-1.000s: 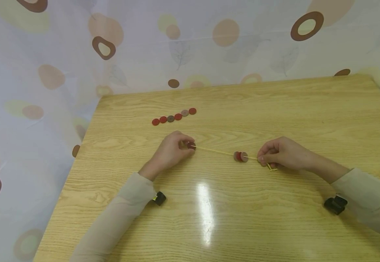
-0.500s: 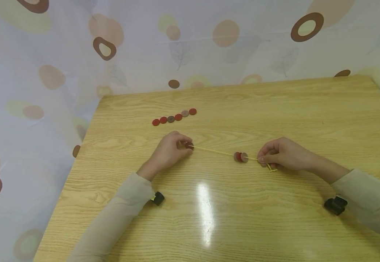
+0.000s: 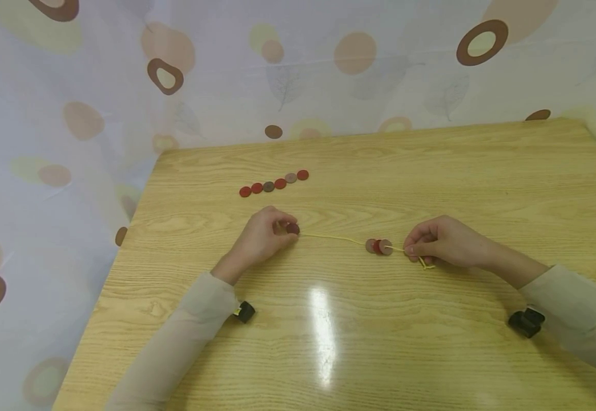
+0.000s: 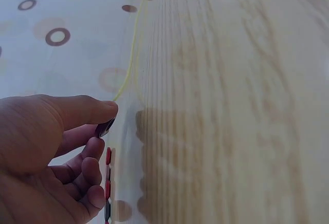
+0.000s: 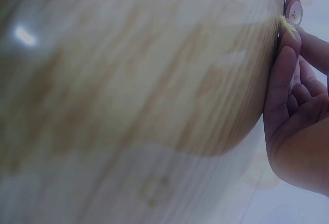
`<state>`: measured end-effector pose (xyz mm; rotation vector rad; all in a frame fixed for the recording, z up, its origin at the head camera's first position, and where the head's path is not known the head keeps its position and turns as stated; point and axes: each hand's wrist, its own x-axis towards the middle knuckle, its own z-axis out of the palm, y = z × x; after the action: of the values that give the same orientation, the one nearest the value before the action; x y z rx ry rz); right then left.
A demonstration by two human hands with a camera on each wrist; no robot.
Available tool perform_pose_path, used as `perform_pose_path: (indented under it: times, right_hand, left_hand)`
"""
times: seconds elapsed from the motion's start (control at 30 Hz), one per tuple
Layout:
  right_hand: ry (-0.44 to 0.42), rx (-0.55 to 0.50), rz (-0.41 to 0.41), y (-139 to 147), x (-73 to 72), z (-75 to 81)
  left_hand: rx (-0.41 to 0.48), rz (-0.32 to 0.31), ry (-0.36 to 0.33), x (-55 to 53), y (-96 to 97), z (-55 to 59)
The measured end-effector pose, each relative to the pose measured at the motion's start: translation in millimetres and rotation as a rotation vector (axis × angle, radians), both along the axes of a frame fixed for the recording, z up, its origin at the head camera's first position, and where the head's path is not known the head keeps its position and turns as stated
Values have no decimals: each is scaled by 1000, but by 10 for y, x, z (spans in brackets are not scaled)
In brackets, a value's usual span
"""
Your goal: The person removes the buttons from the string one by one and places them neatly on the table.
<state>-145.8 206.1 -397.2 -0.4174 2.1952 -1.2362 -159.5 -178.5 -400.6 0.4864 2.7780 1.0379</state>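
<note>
1. String (image 3: 331, 236), yellow and slightly slack, is running above the wooden table (image 3: 431, 342) from one hand to the other.
2. Left hand (image 3: 261, 234) is pinching a dark red button (image 3: 292, 228) between thumb and forefinger, its other fingers curling loosely below in the left wrist view; the string is reaching this button, though the fingers are hiding whether it is passing through.
3. Right hand (image 3: 447, 242) is pinching the string between thumb and forefinger, and a short knotted end (image 3: 425, 265) is sticking out below the fingertips.
4. Three buttons (image 3: 377, 246) are sitting on the string just beside the right hand, a red one standing between two pinkish ones; the pinkish one nearest the right hand is showing its holes in the right wrist view.
5. Six more buttons (image 3: 280, 183) are lying flat in a slanting row beyond the left hand: four red, one grey, one pinkish.
6. Pale sleeves (image 3: 197, 311) are covering both forearms, and a patterned cloth (image 3: 308, 68) is hanging behind the table.
</note>
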Motion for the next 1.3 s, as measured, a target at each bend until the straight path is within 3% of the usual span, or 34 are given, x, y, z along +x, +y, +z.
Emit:
perform_pose_path:
  times: [0.3,0.5,0.77,1.03,1.17,1.3]
  right_hand:
    - [1,3,5,-3,-3,3]
    - [4,6,10,-3,-9,-5]
    - [2,4,16,0,-15,-7]
    - [8,-11,28,-4,-19,-28]
    - [8,-9,32,-25,-16,-46]
    - [4,-3,32,-40,-16,-53]
  left_hand:
    - [49,17,-1,-22,2,0]
    - [56,3,30,-152,159,3]
    - [-85,-15,111,-524,467,70]
    - [-113,63,193,-1005,591,73]
    - [-110,102,185,-1148,558,-4]
    - [-115,109,143,-1217,514,-66]
